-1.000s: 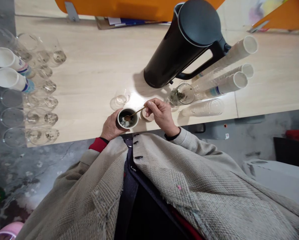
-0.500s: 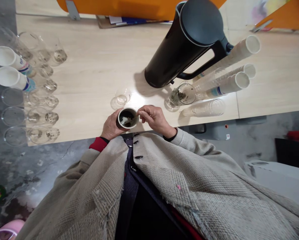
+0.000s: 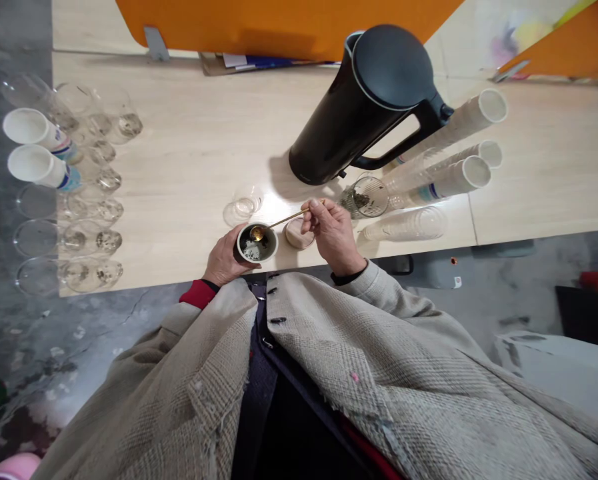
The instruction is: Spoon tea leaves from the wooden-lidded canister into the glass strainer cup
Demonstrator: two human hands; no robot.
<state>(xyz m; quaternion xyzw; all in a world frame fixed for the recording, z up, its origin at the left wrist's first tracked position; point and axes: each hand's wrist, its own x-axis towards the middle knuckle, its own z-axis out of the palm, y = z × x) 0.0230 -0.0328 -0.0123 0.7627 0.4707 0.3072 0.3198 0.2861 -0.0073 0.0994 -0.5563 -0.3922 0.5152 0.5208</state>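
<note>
Here, the left hand (image 3: 226,257) clasps the cup (image 3: 275,244); the right hand (image 3: 335,235) pinches the spoon (image 3: 285,220), slanting from the cup's mouth toward two o'clock. A disc (image 3: 299,238) lies at the cup's three o'clock, the kettle (image 3: 346,117) at one o'clock.

Pale wood table (image 3: 189,147) spanned the room, seam (image 3: 472,217) at right, light reflecting near its front edge. Orange panel (image 3: 289,23) stood along the back on a metal bracket (image 3: 156,43); second orange panel (image 3: 573,43) was far right. Floor (image 3: 99,343) was grey, cracked, blotched with pale patches. White box (image 3: 569,370) sat lower right, dark block (image 3: 589,313) behind it; pink tub-like item (image 3: 16,467) was cut off lower left.
</note>
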